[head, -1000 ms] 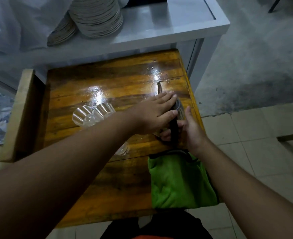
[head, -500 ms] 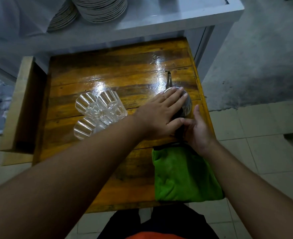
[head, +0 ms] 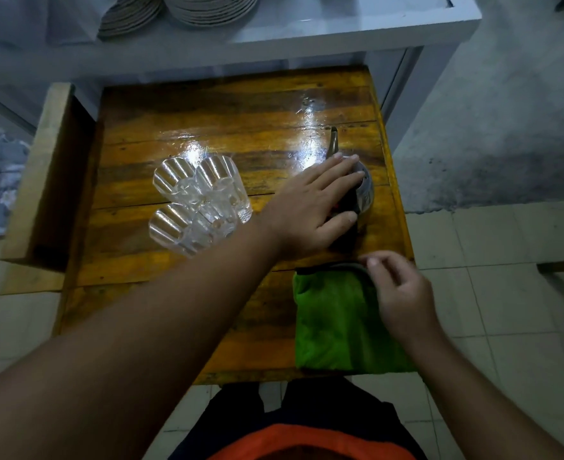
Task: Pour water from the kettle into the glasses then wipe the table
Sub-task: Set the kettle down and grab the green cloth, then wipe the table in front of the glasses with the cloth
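While the left hand [head: 310,207] lies spread on the kettle [head: 362,190] (no label readable), the right hand [head: 403,290] pinches nothing.

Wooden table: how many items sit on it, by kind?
Clear glasses: 3
Metal kettle: 1
Green cloth: 1
Total: 5

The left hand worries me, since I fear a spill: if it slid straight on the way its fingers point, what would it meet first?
The left hand already lies on the kettle; the spout seems next, though depth is unclear.
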